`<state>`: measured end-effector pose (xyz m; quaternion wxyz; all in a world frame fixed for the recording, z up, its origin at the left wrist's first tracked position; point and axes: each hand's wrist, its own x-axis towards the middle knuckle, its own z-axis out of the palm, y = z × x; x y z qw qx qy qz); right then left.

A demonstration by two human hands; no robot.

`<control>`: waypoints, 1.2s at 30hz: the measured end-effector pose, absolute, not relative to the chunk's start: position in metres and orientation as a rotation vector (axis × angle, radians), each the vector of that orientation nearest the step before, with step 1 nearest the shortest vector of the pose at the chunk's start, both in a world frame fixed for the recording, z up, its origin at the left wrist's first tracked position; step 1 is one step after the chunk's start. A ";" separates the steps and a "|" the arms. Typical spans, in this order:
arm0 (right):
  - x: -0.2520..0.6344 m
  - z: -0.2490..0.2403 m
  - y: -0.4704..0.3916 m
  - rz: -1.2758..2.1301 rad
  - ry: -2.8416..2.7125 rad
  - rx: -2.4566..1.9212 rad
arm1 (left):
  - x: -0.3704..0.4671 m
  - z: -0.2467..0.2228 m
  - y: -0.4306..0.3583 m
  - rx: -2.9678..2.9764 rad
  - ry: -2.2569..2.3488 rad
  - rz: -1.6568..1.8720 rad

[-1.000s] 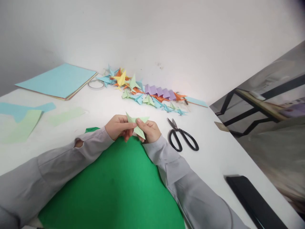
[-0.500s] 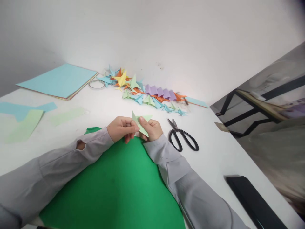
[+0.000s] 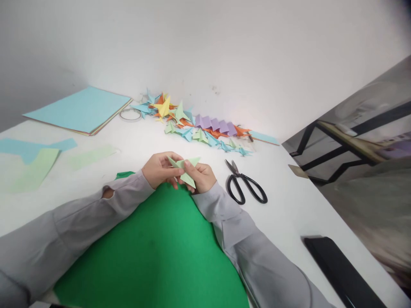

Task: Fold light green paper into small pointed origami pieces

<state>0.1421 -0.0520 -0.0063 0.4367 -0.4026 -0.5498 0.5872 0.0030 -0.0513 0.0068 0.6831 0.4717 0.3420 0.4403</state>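
Observation:
Between my hands is a pale green folded paper (image 3: 189, 179) with pointed corners, held above the table. My left hand (image 3: 163, 169) pinches its left side with thumb and fingers. My right hand (image 3: 203, 176) grips the other side, its thumb pressed on the middle of the folds. Some of the fingers behind the paper are hidden. Below my forearms spreads a large green sheet (image 3: 154, 252). To the right of my right hand lie black-handled scissors (image 3: 240, 182), blades pointing away from me.
Folded paper pieces (image 3: 201, 134) in several colours lie along the wall. A stack of coloured paper (image 3: 80, 111) sits at the back left beside a roll of tape (image 3: 130, 114). Green paper scraps (image 3: 38, 169) are at the left. A black flat object (image 3: 340, 269) rests at the front right.
The folded paper has tipped lower and flatter between my hands, its left point now leaning left. Both hands have shifted slightly left, and the left fingers have moved up against the paper.

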 end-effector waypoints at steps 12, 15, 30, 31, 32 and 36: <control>0.140 -0.014 -0.044 1.490 -1.041 -1.053 | 0.003 0.005 -0.049 0.979 0.855 1.186; 0.139 -0.014 -0.043 1.497 -1.007 -1.058 | 0.003 0.003 -0.048 0.982 0.886 1.225; 0.138 -0.017 -0.043 1.396 -1.094 -1.024 | 0.004 0.006 -0.047 0.907 0.962 1.179; 0.138 -0.017 -0.044 1.391 -1.094 -1.022 | 0.005 0.007 -0.048 0.892 0.976 1.165; 0.137 -0.016 -0.045 1.382 -1.094 -1.019 | 0.005 0.008 -0.047 0.880 0.987 1.154; 0.136 -0.013 -0.048 1.308 -1.074 -1.031 | 0.004 0.008 -0.047 0.855 0.989 1.130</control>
